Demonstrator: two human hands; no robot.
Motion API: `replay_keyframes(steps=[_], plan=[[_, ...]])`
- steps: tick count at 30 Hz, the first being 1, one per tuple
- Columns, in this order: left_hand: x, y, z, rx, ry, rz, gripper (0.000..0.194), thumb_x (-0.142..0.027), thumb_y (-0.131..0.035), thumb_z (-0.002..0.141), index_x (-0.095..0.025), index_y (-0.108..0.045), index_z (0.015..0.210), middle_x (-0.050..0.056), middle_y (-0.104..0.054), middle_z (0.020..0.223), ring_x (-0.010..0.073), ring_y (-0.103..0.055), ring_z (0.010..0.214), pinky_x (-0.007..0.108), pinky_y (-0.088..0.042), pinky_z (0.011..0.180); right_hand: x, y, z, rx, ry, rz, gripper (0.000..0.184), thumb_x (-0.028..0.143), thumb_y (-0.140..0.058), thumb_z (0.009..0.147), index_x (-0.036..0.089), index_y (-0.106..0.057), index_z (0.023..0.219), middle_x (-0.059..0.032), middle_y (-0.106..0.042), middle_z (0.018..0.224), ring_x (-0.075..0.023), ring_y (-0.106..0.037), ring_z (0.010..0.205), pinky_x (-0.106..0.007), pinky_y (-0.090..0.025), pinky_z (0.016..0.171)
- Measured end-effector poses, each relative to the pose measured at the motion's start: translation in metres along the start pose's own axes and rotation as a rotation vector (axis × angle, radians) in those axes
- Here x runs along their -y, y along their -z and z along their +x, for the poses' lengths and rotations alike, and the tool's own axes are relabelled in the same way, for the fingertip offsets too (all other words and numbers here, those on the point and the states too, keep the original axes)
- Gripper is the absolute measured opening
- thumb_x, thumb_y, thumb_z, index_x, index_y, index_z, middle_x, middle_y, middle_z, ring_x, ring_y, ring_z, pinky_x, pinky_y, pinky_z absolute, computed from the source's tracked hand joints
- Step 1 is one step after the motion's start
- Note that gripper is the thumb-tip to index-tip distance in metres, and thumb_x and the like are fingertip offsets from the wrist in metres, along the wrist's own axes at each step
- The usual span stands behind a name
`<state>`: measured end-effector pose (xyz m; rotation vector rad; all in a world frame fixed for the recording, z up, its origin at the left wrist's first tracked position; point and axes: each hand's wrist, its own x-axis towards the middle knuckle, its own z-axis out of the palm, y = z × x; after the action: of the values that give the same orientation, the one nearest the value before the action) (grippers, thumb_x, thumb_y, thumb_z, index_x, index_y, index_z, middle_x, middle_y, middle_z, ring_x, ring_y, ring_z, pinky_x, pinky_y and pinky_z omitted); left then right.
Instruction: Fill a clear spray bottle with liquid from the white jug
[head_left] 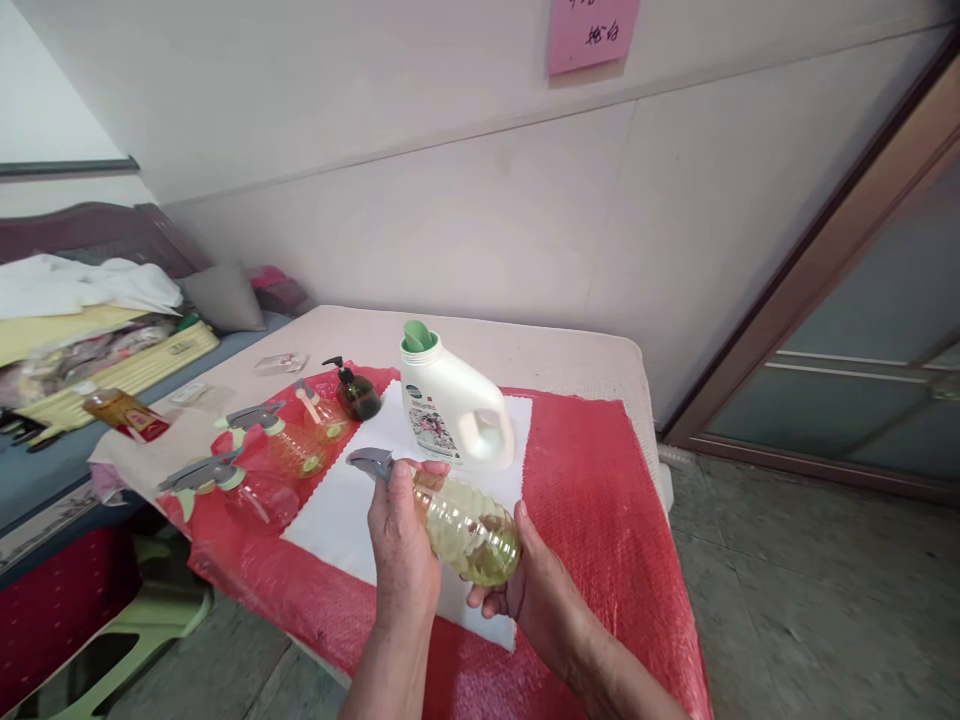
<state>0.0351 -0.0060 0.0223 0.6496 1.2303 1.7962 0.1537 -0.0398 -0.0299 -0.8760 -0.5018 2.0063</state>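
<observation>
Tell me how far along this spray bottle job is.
Looks done: the white jug stands uncapped, and yellowish liquid sits in the spray bottle. In hand: left hand grips its neck, right hand cradles its base. Seemingly left: two spray bottles lying apparently empty on the red mat.

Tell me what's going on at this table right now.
A person holds a clear spray bottle tilted over the table, yellowish liquid pooled at its base. The left hand grips it near the grey trigger; the right hand cups the bottom. A white detergent jug, uncapped, stands just behind.
</observation>
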Motion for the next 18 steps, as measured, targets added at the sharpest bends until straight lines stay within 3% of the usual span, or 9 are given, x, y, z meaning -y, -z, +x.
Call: replay_keyframes(steps=[2, 4, 6, 8, 10, 12, 14, 16, 18], plan=[[0.001, -0.001, 0.001, -0.031, -0.021, -0.003, 0.034, -0.052, -0.06, 0.084, -0.018, -0.056, 0.085, 0.006, -0.07, 0.08, 0.0213, -0.067, 0.078, 0.03, -0.05, 0.068, 0.001, -0.002, -0.003, 0.07, 0.075, 0.023, 0.058, 0.069, -0.055, 0.082, 0.022, -0.059, 0.117, -0.0096, -0.068, 0.114, -0.0173, -0.066, 0.077, -0.029, -0.049, 0.064], [0.001, -0.001, 0.002, -0.039, -0.008, -0.007, 0.036, -0.053, -0.06, 0.083, -0.018, -0.056, 0.086, 0.007, -0.07, 0.081, 0.0217, -0.067, 0.078, 0.031, -0.05, 0.068, 0.003, -0.003, -0.005, 0.113, 0.189, 0.063, 0.058, 0.048, -0.077, 0.071, 0.026, -0.057, 0.12, -0.0054, -0.064, 0.125, -0.0195, -0.064, 0.098, -0.031, -0.049, 0.08], [0.002, 0.0, 0.002, -0.027, 0.017, -0.01, 0.037, -0.054, -0.061, 0.082, -0.017, -0.056, 0.087, 0.007, -0.07, 0.082, 0.0224, -0.067, 0.081, 0.031, -0.05, 0.069, 0.003, -0.002, -0.004, 0.076, 0.196, 0.071, 0.057, 0.044, -0.081, 0.066, 0.025, -0.058, 0.115, -0.005, -0.067, 0.118, -0.019, -0.065, 0.09, -0.03, -0.048, 0.075], [0.003, 0.0, 0.002, -0.013, 0.03, -0.02, 0.037, -0.053, -0.062, 0.082, -0.017, -0.056, 0.088, 0.008, -0.07, 0.082, 0.0225, -0.068, 0.082, 0.031, -0.05, 0.071, 0.001, 0.001, 0.0, -0.016, 0.093, 0.034, 0.053, 0.062, -0.067, 0.075, 0.022, -0.06, 0.107, -0.0074, -0.071, 0.102, -0.0164, -0.063, 0.066, -0.028, -0.044, 0.058], [0.004, 0.0, 0.002, -0.007, 0.026, -0.036, 0.036, -0.052, -0.063, 0.082, -0.018, -0.056, 0.088, 0.007, -0.07, 0.082, 0.0218, -0.067, 0.081, 0.031, -0.05, 0.071, 0.0, 0.002, 0.003, -0.067, 0.004, -0.002, 0.063, 0.076, -0.049, 0.08, 0.019, -0.061, 0.105, -0.0099, -0.071, 0.096, -0.0167, -0.061, 0.059, -0.029, -0.041, 0.053], [0.005, 0.0, 0.002, -0.009, 0.014, -0.039, 0.035, -0.052, -0.063, 0.083, -0.018, -0.056, 0.088, 0.006, -0.07, 0.08, 0.0206, -0.067, 0.078, 0.031, -0.05, 0.07, 0.001, 0.001, 0.003, -0.02, 0.053, 0.02, 0.062, 0.073, -0.053, 0.08, 0.02, -0.06, 0.112, -0.0106, -0.07, 0.106, -0.0206, -0.066, 0.078, -0.031, -0.046, 0.064], [0.006, 0.0, 0.002, -0.01, 0.012, -0.024, 0.035, -0.052, -0.062, 0.084, -0.018, -0.056, 0.087, 0.006, -0.07, 0.08, 0.0199, -0.067, 0.076, 0.03, -0.05, 0.069, 0.005, -0.003, -0.002, 0.081, 0.162, 0.054, 0.058, 0.056, -0.071, 0.074, 0.023, -0.058, 0.12, -0.0084, -0.066, 0.12, -0.0236, -0.063, 0.101, -0.035, -0.047, 0.081], [0.006, 0.0, 0.003, 0.003, 0.022, -0.006, 0.035, -0.052, -0.061, 0.084, -0.018, -0.056, 0.087, 0.006, -0.07, 0.082, 0.0203, -0.067, 0.076, 0.03, -0.05, 0.068, 0.008, -0.005, -0.007, 0.142, 0.222, 0.06, 0.061, 0.039, -0.081, 0.067, 0.024, -0.058, 0.12, -0.0073, -0.064, 0.124, -0.0248, -0.06, 0.108, -0.036, -0.044, 0.09], [0.005, 0.001, 0.003, 0.022, 0.038, 0.005, 0.036, -0.053, -0.061, 0.084, -0.017, -0.057, 0.087, 0.007, -0.071, 0.084, 0.0213, -0.067, 0.079, 0.03, -0.051, 0.067, 0.008, -0.004, -0.009, 0.13, 0.218, 0.058, 0.056, 0.036, -0.082, 0.066, 0.022, -0.062, 0.115, -0.0076, -0.067, 0.117, -0.0241, -0.062, 0.103, -0.036, -0.045, 0.089]])
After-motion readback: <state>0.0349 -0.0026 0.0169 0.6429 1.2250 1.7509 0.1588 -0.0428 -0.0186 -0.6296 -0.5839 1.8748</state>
